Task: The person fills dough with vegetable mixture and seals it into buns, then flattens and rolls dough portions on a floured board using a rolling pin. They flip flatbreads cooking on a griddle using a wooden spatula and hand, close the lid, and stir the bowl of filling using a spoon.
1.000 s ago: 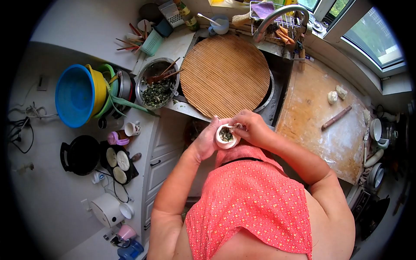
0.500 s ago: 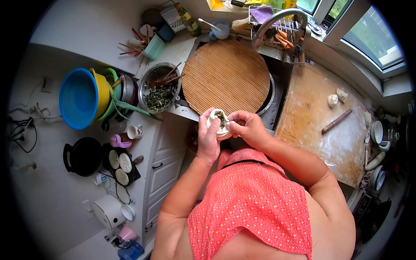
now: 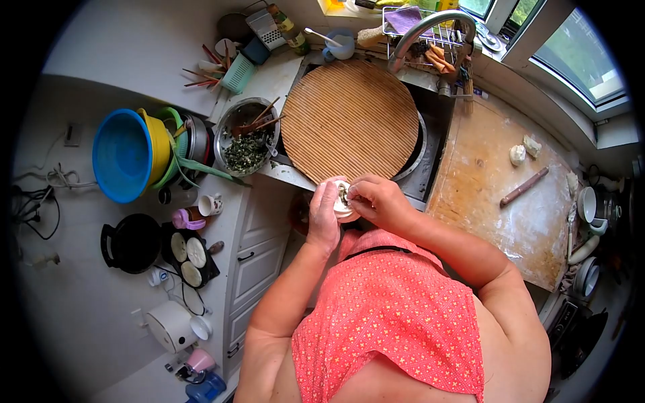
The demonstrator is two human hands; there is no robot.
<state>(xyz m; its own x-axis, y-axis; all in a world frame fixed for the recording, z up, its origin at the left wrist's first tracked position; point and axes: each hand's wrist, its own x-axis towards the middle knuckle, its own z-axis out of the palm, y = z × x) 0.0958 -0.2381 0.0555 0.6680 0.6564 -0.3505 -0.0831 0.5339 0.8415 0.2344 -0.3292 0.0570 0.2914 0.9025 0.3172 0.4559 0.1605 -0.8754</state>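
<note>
A stuffed bun point(image 3: 340, 203) of white dough, with green filling showing in its opening, is held between both hands in front of my body. My left hand point(image 3: 324, 213) cups it from the left, the thumb near the opening. On the other side my right hand point(image 3: 377, 200) pinches the dough rim at the right edge of the opening. Just beyond the hands lies a round ridged wooden board point(image 3: 349, 121). To its left stands a metal bowl point(image 3: 245, 107) of chopped green filling, with chopsticks and a wooden spoon in it.
On the right, a floured board point(image 3: 484, 195) carries a rolling pin point(image 3: 524, 187) and two dough pieces point(image 3: 517, 155). A tap point(image 3: 430, 23) arches behind the round board. At left are a blue basin point(image 3: 122, 156) and a pan with flat round breads point(image 3: 195, 252).
My right fingers have moved around the bun's rim, and the opening looks narrower and more covered. My left hand has turned slightly, its fingers higher around the dough.
</note>
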